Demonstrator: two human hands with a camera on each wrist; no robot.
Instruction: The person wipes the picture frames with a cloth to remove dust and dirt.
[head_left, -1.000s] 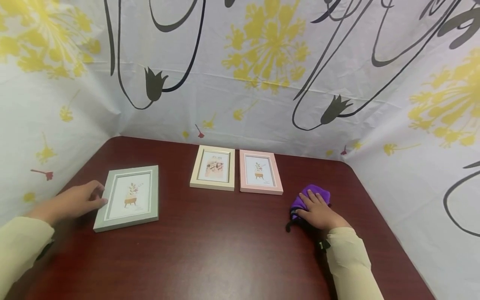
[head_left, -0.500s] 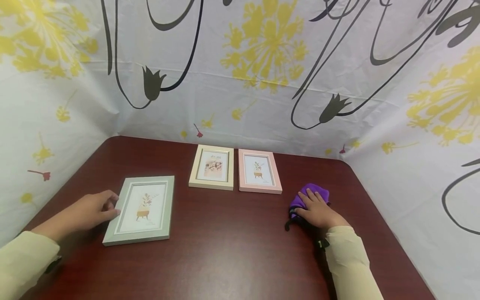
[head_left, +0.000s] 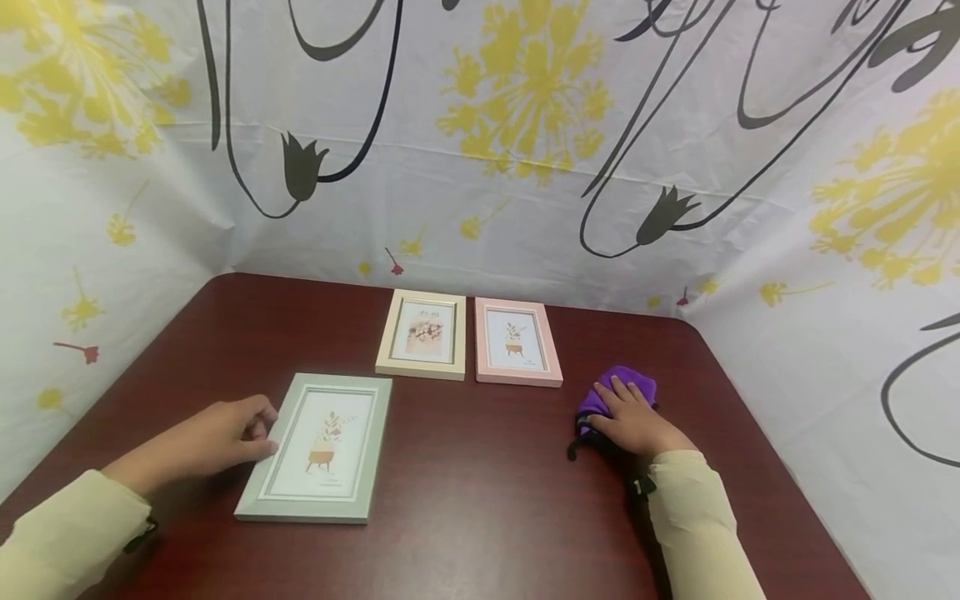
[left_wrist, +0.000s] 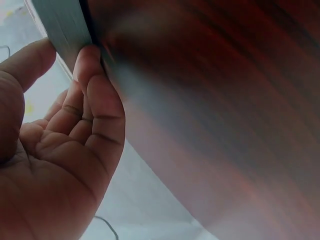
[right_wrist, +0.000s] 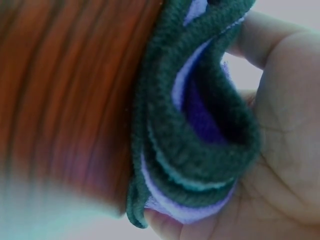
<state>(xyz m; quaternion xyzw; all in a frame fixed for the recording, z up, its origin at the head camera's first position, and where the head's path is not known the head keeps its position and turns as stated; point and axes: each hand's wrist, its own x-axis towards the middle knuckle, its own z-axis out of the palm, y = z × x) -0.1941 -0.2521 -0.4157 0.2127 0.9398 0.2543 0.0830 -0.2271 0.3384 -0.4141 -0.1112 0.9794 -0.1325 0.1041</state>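
With its thumb and fingertips, my left hand (head_left: 217,437) pinches the left edge of a pale green picture frame (head_left: 262,507). The frame lies near the table's front left, showing a print of a plant in an orange pot. In the left wrist view only its green edge (left_wrist: 65,25) shows between thumb and finger. At the right, my right hand (head_left: 637,421) rests on a purple cloth (head_left: 628,382), fingers spread. The right wrist view shows the cloth's folded dark border (right_wrist: 200,160) bunched between palm and table.
Toward the back of the dark red table (head_left: 480,450), a cream picture frame (head_left: 420,369) and a pink picture frame (head_left: 517,379) lie side by side with a narrow gap. White curtains with yellow and grey flower prints (head_left: 532,83) enclose the table's back and sides.
My left hand has drawn the green frame to the right and toward me across the table, and the frame has turned a little. My right hand has stayed on the cloth.
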